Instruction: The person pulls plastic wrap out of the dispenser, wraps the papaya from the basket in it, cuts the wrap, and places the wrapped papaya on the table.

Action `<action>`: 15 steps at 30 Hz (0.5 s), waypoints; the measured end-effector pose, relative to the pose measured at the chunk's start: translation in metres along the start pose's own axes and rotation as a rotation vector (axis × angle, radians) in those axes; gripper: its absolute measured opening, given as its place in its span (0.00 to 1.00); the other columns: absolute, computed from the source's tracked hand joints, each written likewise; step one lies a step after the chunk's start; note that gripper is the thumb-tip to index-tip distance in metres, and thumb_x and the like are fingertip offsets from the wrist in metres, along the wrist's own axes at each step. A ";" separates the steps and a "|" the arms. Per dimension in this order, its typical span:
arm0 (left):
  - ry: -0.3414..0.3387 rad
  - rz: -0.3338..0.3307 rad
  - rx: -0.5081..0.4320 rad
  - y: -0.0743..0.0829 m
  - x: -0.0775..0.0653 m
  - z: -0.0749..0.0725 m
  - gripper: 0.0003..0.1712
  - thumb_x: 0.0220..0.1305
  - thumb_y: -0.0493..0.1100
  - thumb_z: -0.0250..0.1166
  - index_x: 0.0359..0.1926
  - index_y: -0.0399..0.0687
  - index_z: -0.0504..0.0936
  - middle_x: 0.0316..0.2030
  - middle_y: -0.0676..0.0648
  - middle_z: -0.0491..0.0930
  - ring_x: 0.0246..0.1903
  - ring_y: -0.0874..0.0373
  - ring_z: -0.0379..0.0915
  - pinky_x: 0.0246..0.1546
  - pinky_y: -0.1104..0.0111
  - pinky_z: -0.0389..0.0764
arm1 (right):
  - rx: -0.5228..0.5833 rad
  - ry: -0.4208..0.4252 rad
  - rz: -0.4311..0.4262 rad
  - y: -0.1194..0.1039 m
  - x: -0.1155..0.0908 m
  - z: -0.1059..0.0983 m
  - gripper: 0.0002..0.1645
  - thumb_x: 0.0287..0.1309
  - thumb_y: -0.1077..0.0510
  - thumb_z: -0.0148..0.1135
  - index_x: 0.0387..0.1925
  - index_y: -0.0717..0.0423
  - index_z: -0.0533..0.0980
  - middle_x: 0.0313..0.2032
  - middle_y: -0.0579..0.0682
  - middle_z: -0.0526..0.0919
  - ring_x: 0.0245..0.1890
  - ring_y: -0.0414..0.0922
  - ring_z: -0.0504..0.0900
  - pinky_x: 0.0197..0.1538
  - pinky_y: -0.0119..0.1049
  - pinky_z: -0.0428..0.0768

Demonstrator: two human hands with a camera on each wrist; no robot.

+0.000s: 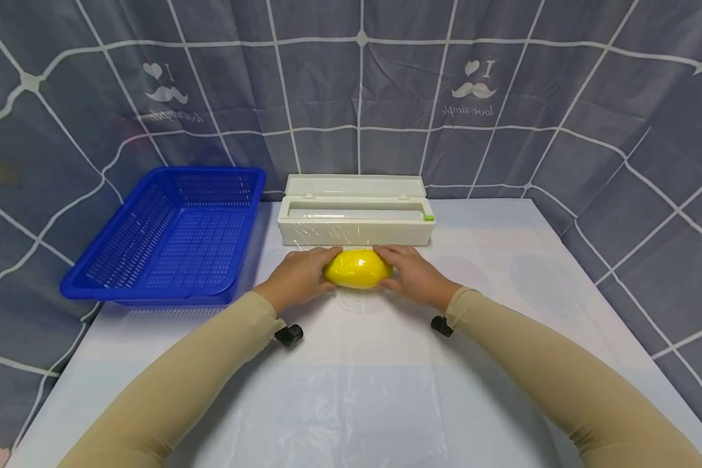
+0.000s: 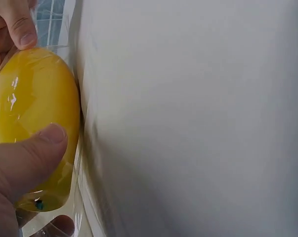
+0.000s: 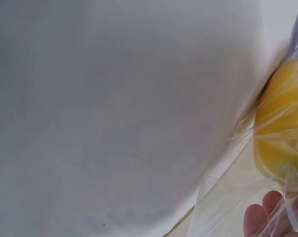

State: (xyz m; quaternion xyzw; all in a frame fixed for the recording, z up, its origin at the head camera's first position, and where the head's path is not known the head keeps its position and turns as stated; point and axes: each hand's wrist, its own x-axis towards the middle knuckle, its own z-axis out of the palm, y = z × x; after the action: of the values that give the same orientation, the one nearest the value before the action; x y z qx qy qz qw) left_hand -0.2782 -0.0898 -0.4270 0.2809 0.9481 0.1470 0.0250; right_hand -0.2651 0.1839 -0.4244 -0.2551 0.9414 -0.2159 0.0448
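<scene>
A glossy yellow oval fruit (image 1: 359, 268) has clear cling film (image 3: 228, 192) around it, wrinkled at its ends. My left hand (image 1: 301, 276) holds the fruit's left end; in the left wrist view its thumb (image 2: 35, 155) lies across the yellow surface and a fingertip shows below. At the other end, my right hand (image 1: 415, 276) grips the fruit, with film over its fingertips (image 3: 272, 202) in the right wrist view. Just behind both hands stands a white cling film dispenser (image 1: 357, 233), its lid raised and a roll inside. The fruit's underside is hidden.
A blue plastic basket (image 1: 242, 260) stands on the left of the white-covered table (image 1: 351, 390). Grey checked curtain (image 1: 398, 84) hangs behind and along both sides. A green slider (image 1: 429, 218) sits at the dispenser's right end.
</scene>
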 end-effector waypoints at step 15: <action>-0.090 -0.048 -0.062 0.000 0.014 -0.006 0.44 0.68 0.48 0.74 0.80 0.51 0.65 0.70 0.43 0.76 0.69 0.43 0.74 0.74 0.45 0.69 | -0.191 0.074 -0.062 -0.008 -0.004 -0.010 0.54 0.61 0.41 0.75 0.80 0.55 0.61 0.80 0.55 0.62 0.75 0.61 0.62 0.78 0.62 0.61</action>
State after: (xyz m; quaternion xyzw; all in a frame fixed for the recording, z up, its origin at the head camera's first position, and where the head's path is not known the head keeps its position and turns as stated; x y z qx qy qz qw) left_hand -0.2908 -0.0845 -0.4204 0.2637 0.9474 0.1628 0.0799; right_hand -0.2605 0.1836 -0.4120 -0.2790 0.9504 -0.1359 -0.0214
